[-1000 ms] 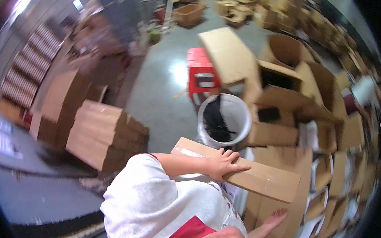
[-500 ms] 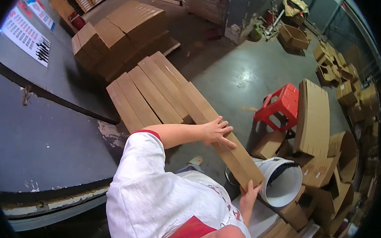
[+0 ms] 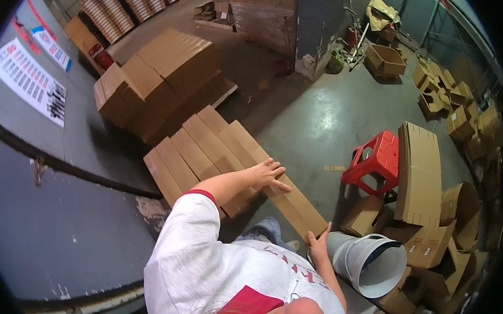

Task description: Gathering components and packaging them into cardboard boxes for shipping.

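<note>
A long closed cardboard box (image 3: 297,203) slants away from me, its far end beside a row of similar long boxes (image 3: 191,153). Across its upper face lies my left hand (image 3: 269,176), fingers spread and reaching toward its right edge. My right hand (image 3: 318,244) grips the near end, thumb up along the end and the other fingers partly hidden. What supports the box underneath is hidden.
Close to my right hand is a white bucket (image 3: 346,252) lying tipped. Beyond it stand a red stool (image 3: 378,159) and a stack of flat cardboard (image 3: 420,173). Larger boxes (image 3: 168,60) are piled at far left, beside a grey wall panel (image 3: 70,203).
Both hands have moved left with the long box, and its near end has shifted away from the bucket. The view has shifted too, so the surroundings sit lower in the picture.
</note>
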Demonstrator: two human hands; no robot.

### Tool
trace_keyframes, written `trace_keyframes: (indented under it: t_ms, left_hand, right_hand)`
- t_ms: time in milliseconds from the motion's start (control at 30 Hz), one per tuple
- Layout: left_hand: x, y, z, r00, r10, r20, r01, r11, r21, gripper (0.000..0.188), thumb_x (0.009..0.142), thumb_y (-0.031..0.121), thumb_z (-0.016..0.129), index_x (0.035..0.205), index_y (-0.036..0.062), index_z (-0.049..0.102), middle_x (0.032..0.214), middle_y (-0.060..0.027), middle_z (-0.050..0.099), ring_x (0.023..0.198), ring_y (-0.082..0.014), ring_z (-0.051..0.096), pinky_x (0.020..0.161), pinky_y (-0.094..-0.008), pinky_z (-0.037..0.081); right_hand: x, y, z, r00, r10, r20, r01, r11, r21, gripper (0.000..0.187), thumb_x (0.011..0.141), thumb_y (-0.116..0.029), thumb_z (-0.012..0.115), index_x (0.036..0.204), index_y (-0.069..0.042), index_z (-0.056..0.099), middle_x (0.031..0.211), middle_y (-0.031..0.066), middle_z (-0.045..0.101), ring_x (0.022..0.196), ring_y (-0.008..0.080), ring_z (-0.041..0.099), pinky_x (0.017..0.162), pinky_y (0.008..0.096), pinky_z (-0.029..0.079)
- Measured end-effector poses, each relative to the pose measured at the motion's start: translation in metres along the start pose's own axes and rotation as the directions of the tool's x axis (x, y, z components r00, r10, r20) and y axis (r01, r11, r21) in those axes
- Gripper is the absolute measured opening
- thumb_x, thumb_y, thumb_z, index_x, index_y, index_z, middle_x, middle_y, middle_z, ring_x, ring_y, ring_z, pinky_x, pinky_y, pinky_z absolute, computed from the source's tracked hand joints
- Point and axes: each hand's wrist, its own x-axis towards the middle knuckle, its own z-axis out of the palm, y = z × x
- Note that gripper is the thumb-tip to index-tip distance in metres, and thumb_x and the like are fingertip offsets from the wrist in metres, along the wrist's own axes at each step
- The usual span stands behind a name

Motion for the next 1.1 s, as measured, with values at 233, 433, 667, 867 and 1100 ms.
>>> trace_keyframes:
  t_ms: [233,433,667,867,1100]
  left_hand:
    - [-0.015,-0.122,0.087,0.999,-0.032,-0.003,0.032,0.999,-0.033,0.099,0.065,0.017,0.074,0.14,0.0562,0.022,0.14,-0.0132,0.036,0.126,-0.0318,0.036,0.1,-0.0395,0.03]
    - [-0.045,-0.2,0.134,0.971,-0.172,0.168,0.185,0.981,-0.062,0.104,0.064,0.021,0.079,0.141,0.0554,0.018,0.144,-0.0124,0.032,0.132,-0.0322,0.032,0.105,-0.0411,0.028]
    - [-0.053,-0.215,0.177,0.774,-0.323,0.544,0.525,0.808,-0.267,0.078,0.074,0.039,0.064,0.144,0.0377,0.029,0.147,-0.0132,0.03,0.137,-0.0327,0.024,0.107,-0.0557,0.021]
    - [-0.006,-0.146,0.21,0.87,-0.302,0.389,0.454,0.798,-0.395,0.07,0.078,0.041,0.06,0.141,0.0235,0.035,0.145,-0.0144,0.033,0.136,-0.0343,0.025,0.108,-0.0601,0.018]
    - [0.05,-0.01,0.122,0.98,-0.076,0.183,0.158,0.855,-0.493,0.074,0.076,0.04,0.068,0.141,0.0233,0.036,0.145,-0.0117,0.032,0.133,-0.0346,0.028,0.104,-0.0601,0.022]
  right_hand:
    - [0.101,-0.018,0.089,0.973,0.212,0.096,-0.204,0.975,-0.085,0.095,0.091,-0.022,0.061,0.145,-0.032,-0.017,0.115,0.006,0.048,0.079,0.0153,0.051,0.057,0.028,0.042]
    - [0.221,0.046,0.155,0.983,-0.025,0.179,0.056,0.984,-0.168,0.096,0.09,-0.024,0.062,0.146,-0.026,-0.016,0.122,0.0118,0.048,0.088,0.0208,0.057,0.066,0.0308,0.048]
    - [0.252,0.127,0.207,0.971,0.132,0.198,-0.017,0.868,-0.496,0.106,0.086,-0.028,0.061,0.141,-0.013,-0.028,0.13,0.0298,0.047,0.118,0.0376,0.052,0.1,0.0393,0.039]
    - [0.227,0.07,0.184,0.903,0.381,0.197,-0.258,0.849,-0.462,0.094,0.084,-0.031,0.066,0.15,-0.011,0.002,0.117,0.0219,0.06,0.111,0.0286,0.057,0.097,0.038,0.042]
    - [0.123,0.137,0.059,0.973,0.193,-0.128,-0.227,0.696,-0.681,0.051,0.081,-0.041,0.064,0.12,-0.007,0.059,0.113,0.0183,0.063,0.106,0.0324,0.06,0.091,0.0396,0.047]
